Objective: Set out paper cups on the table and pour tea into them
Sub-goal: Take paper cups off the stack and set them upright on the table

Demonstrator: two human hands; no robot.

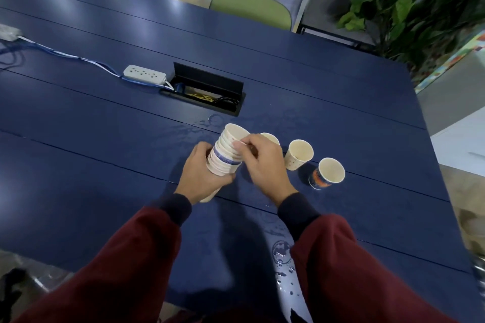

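My left hand [200, 172] grips a stack of paper cups [227, 151] round its lower part, tilted over the blue table [105, 139]. My right hand [262, 162] pinches the rims at the top of the stack. Three single cups stand on the table to the right: one [271, 138] mostly hidden behind my right hand, a dotted one [298, 155], and one with an orange and blue print [328, 173]. All three look empty. No teapot or tea is in view.
A white power strip [145, 75] with blue and white cables lies left of an open black cable box [207, 89] set in the table. Water drops [283, 259] wet the near table surface. Green chairs [252, 8] and a plant [409, 0] stand beyond the far edge.
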